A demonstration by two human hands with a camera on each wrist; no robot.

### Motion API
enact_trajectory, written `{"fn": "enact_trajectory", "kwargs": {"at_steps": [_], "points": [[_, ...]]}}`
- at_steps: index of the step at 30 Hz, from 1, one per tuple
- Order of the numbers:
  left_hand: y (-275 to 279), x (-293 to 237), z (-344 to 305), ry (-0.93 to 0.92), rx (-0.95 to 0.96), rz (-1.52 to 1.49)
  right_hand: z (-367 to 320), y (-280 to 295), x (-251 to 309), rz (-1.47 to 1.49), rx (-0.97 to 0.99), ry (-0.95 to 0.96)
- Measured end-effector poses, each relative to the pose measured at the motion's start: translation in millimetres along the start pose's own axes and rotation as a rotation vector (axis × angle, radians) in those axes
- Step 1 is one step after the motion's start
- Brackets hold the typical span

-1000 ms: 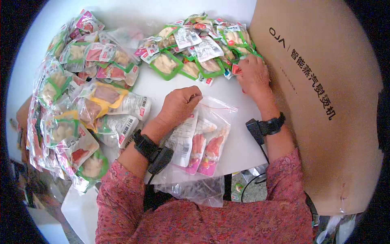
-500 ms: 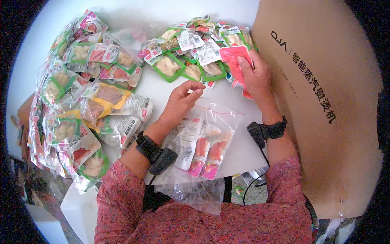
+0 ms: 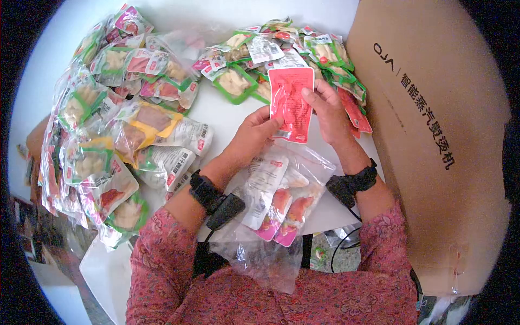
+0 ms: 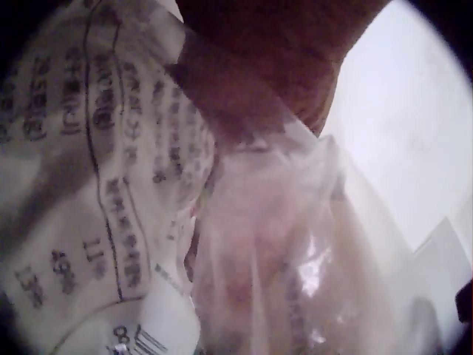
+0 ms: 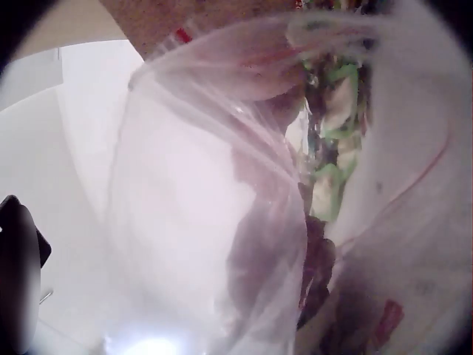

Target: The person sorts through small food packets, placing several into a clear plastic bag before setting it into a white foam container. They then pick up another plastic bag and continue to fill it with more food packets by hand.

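Both hands hold a red snack packet [image 3: 291, 100] upright over the table in the head view. My left hand [image 3: 250, 132] pinches its lower left side, thumb on the front. The right hand [image 3: 327, 108] grips the right edge near the top with its thumb. Below them lies a clear zip bag [image 3: 316, 162] with a white-backed packet [image 3: 265, 187] and two pink-ended packets [image 3: 298, 214] in it. Clear film covers much of both wrist views. Through it, the left wrist view shows a white packet back [image 4: 96, 185] with printed text.
A pile of green-edged packets [image 3: 235, 84] lies at the back, with more red packets [image 3: 355, 111] by the cardboard box [image 3: 422, 162] on the right. Large clear bags of packets [image 3: 116, 135] fill the left side. An empty clear bag [image 3: 265, 260] hangs over the table's front edge.
My right hand has brought the red packet from the pile at the back right to the middle. The left hand, empty half a second ago, now pinches it too.
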State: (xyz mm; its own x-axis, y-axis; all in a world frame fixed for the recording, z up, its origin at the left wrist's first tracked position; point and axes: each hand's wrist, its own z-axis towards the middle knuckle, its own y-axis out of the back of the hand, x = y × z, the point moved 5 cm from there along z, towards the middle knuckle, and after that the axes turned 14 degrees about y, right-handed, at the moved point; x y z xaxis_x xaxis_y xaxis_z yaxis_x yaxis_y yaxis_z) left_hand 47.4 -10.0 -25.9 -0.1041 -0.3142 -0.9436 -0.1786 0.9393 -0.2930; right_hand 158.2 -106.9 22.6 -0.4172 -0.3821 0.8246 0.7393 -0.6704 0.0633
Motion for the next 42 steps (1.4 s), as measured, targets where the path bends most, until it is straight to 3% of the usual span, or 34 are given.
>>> {"fn": "enact_trajectory", "kwargs": {"at_steps": [4,6,7,9,11,12,13,14,15,20,22,23,27,29,34,38,42], "points": [[9,-4,-3,0.001,-0.076,-0.086,-3,-3,-5,-0.096,-0.046,-0.084],[11,-3,-2,-0.044,-0.104,-0.117,-2,0,1,-0.412,-0.129,0.180],[11,-6,-1,-0.115,-0.142,-0.042,-2,2,1,-0.409,-0.126,0.182],[12,-2,6,-0.193,-0.207,0.039,-1,-2,7,-0.641,0.046,0.247],[15,-3,9,-0.560,-0.344,0.290,-3,-11,6,-0.441,0.088,0.184],[10,-6,3,-0.392,-0.261,0.245,-4,-19,3,-0.274,0.119,0.112],[4,-14,-7,-0.283,-0.320,0.506,-6,-25,7,-0.237,0.133,0.123],[0,-16,-11,-0.213,-0.257,0.511,-10,-26,7,-0.170,0.128,0.020],[0,-14,-11,-0.256,-0.235,0.505,-12,-26,3,-0.111,0.121,-0.086],[0,-7,-1,-0.458,-0.143,0.356,-10,-14,-11,-0.152,0.016,-0.057],[8,-9,-1,-0.334,-0.256,0.305,-8,-7,-12,-0.057,-0.121,0.012],[13,-9,-2,-0.347,-0.349,0.284,-10,-4,-10,0.005,-0.162,-0.048],[11,-12,-9,-0.161,-0.287,0.187,-9,-2,-11,0.101,-0.172,-0.059],[6,-6,-6,0.024,-0.130,0.067,-10,-7,-7,0.134,-0.142,-0.061],[4,-1,-2,0.008,-0.097,-0.008,-10,-11,-4,0.056,-0.093,-0.061],[2,-4,-4,-0.031,-0.090,-0.010,-7,1,-2,0.045,-0.162,-0.035],[8,0,-2,0.034,-0.127,0.044,-5,10,-6,0.053,-0.166,-0.033]]}}
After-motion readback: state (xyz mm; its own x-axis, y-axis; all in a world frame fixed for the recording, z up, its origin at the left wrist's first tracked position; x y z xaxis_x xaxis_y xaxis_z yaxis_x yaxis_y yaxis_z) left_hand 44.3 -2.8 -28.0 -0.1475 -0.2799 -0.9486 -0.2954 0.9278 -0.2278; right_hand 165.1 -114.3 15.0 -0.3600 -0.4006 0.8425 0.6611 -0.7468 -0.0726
